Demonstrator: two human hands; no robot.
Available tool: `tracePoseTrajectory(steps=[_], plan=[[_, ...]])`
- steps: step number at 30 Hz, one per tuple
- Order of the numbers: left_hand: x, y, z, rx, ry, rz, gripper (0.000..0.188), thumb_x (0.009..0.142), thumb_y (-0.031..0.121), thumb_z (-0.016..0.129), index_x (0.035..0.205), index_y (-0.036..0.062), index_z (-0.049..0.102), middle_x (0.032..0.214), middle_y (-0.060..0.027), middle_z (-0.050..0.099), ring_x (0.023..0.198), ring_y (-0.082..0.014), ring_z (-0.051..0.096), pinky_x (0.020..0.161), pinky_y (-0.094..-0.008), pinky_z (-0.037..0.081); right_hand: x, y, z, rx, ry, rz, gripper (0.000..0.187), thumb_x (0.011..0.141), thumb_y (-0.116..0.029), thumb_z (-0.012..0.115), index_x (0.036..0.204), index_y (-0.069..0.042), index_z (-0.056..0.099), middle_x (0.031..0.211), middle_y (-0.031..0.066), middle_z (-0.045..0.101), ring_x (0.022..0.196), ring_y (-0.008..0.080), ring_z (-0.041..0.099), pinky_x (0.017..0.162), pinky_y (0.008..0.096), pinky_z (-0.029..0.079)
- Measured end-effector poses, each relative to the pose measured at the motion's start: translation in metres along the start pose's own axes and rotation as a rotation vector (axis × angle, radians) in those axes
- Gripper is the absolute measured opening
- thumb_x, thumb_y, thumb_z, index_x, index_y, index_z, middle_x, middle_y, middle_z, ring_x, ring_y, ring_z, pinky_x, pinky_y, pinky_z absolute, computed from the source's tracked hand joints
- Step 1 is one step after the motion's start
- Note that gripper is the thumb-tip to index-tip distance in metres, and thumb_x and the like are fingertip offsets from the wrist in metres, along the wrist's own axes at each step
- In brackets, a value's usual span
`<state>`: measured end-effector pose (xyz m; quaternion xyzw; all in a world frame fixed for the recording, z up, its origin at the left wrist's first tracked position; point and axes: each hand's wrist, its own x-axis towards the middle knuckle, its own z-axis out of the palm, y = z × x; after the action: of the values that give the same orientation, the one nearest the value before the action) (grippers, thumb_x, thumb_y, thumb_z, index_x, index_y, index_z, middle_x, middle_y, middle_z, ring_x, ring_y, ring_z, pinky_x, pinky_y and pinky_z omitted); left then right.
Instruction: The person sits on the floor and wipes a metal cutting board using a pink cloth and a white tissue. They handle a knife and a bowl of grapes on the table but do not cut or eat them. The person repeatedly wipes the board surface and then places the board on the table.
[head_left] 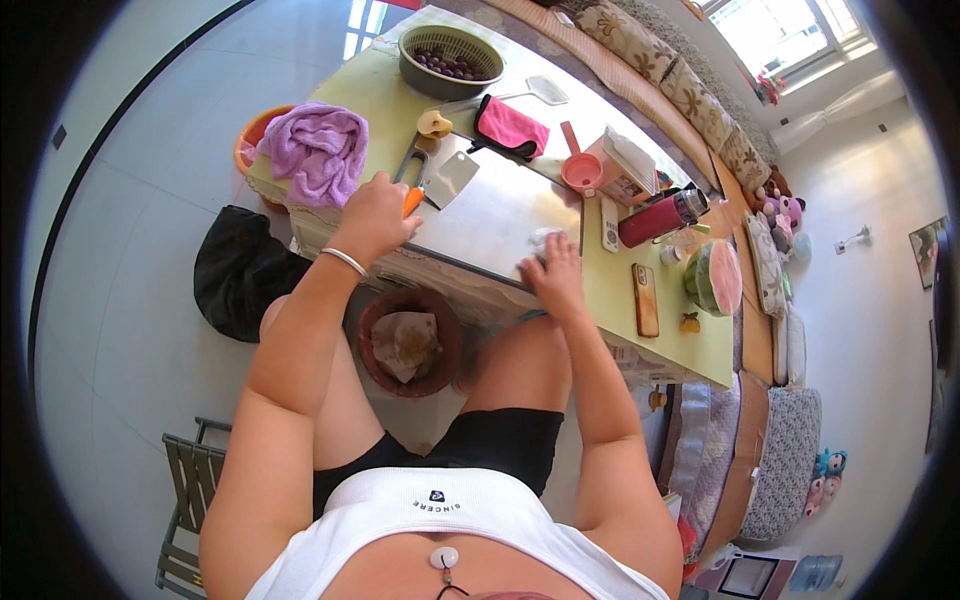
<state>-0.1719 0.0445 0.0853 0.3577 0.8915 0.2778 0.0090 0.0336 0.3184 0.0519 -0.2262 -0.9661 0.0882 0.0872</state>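
Note:
A shiny metal board (500,222) lies along the near side of the table. My left hand (376,216) is closed at its left end, around an orange-handled kitchen tool (413,200) whose far end is partly hidden. Just beyond it rests a cleaver-like blade (452,180) with a hole near its corner. My right hand (553,275) is pressed to the board's right part, fingers curled over a crumpled white tissue or cloth (543,240). A cut piece of pale fruit or vegetable (434,124) sits beyond the blade.
Left of the board lie a purple towel (318,150) and an orange basin (256,135). A colander of dark round fruit (450,62) and a pink cloth (512,128) are farther back. At right stand a red thermos (660,218), a phone (646,300) and a cut melon (713,277). A bin (440,368) stands below.

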Motion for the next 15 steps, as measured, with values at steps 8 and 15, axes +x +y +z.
tracePoseTrajectory(steps=[8,15], plan=[[-0.001,0.004,0.0,0.047,0.008,-0.018,0.039,0.074,0.031,0.078,0.101,0.0044,0.068,0.099,-0.0175,0.058,0.092,-0.0359,0.062,0.081,-0.0442,0.05,-0.014,-0.064,0.004,-0.025,-0.173,-0.254,0.086,0.094,-0.057,0.046,0.152,0.001,0.02,0.159,0.0235,0.014,0.149,0.0373,0.009,0.12,0.0474,0.008],[-0.004,0.003,-0.002,0.021,0.002,-0.015,0.04,0.075,0.032,0.078,0.101,0.0034,0.068,0.1,-0.0173,0.058,0.093,-0.0355,0.062,0.082,-0.0438,0.05,0.046,0.019,0.001,-0.104,-0.098,0.199,0.096,0.09,-0.068,0.042,0.152,0.002,0.02,0.16,0.0222,0.013,0.15,0.034,0.006,0.12,0.049,0.004]])
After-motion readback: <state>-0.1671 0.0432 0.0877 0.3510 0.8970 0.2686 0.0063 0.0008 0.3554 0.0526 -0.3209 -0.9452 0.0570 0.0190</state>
